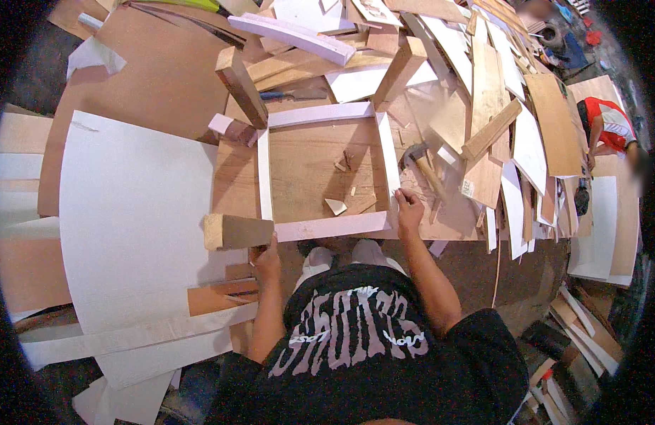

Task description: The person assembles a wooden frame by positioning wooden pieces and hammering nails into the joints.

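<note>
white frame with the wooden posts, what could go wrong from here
The near rail of the white frame appears close to the edge of the table, so a pull toward the person might tip it off. The hammer lies just beyond the right rail, near the right hand, and could be knocked if the frame swings that way. Loose scraps lie inside the frame; one might jam under a rail if it is shifted.

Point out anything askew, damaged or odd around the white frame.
The white frame looks uneven: wooden posts rise at three corners, but none shows at the near right. Loose wood scraps litter its inside. The white panel to its left has a scuffed-looking mark near its far left corner.
</note>
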{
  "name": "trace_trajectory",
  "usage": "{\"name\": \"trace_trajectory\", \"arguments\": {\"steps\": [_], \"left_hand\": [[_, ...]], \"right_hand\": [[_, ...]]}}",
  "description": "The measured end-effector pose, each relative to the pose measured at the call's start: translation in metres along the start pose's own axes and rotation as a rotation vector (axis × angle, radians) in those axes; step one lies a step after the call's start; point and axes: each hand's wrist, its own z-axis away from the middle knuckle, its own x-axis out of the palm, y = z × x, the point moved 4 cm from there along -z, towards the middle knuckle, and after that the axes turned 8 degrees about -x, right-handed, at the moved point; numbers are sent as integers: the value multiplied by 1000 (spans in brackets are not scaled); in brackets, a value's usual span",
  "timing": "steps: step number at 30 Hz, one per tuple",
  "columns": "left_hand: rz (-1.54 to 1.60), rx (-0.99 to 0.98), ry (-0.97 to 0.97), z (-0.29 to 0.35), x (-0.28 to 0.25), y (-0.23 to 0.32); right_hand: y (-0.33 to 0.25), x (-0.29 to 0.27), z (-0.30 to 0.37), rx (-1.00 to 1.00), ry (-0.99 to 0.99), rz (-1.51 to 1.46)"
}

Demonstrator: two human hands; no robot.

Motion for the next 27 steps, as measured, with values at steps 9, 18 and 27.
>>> {"name": "trace_trajectory", "arguments": {"steps": [9,18,27], "left_hand": [[352,-69,-44,-42,26,-40],[303,264,126,-33,29,-25],[90,-25,92,-8,10,46]], "right_hand": [[-5,18,-10,-123,185,185],[-50,30,21,-409,146,218],[-70,45,1,-442,73,191]]}}
